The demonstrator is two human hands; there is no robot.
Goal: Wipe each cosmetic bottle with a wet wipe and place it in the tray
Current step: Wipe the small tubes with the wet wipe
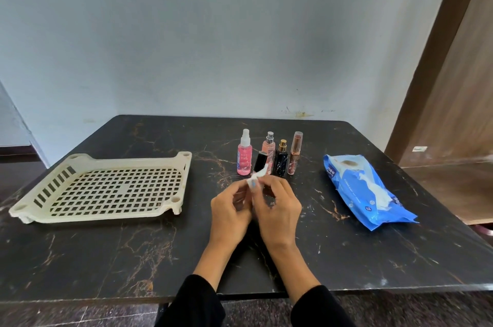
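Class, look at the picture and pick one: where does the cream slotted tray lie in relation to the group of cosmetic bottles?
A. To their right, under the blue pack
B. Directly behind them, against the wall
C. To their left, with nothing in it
C: the tray lies left of the bottles, and only its bare grid shows.

We see a pale blue-grey wall (pixel 213 33), scuffed and stained low down near the table (pixel 106 246), a dark marbled top with rust veins. A brown wooden door (pixel 453 86) stands at right. Dark speckled floor (pixel 80 313) shows below.
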